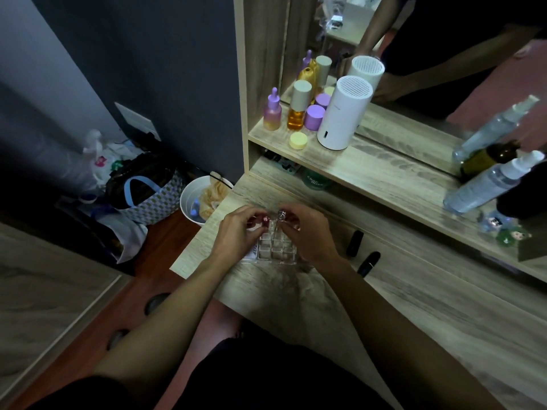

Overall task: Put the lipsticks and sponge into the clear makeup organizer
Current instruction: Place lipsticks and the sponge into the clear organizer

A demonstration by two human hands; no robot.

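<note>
Both grips were closed on lipsticks over the far edge of the organizer (276, 245), at centre frame.

Left hand (236, 232) pinched a red lipstick (265, 219) at its fingertips, and right hand (307, 232) pinched a clear-capped lipstick (281, 216); each seemed held end-down, probably so it could drop straight into a cell of the grid. Whether either tip had entered a cell could not be told. Two black lipsticks (354, 243) (368, 263) lay on the surface (429, 306) right of centre, near the organizer and apart from each other, likely within easy reach for later. No sponge could be made out; a pale shape at the organizer's left edge, under the left hand, was too hidden to name.
</note>
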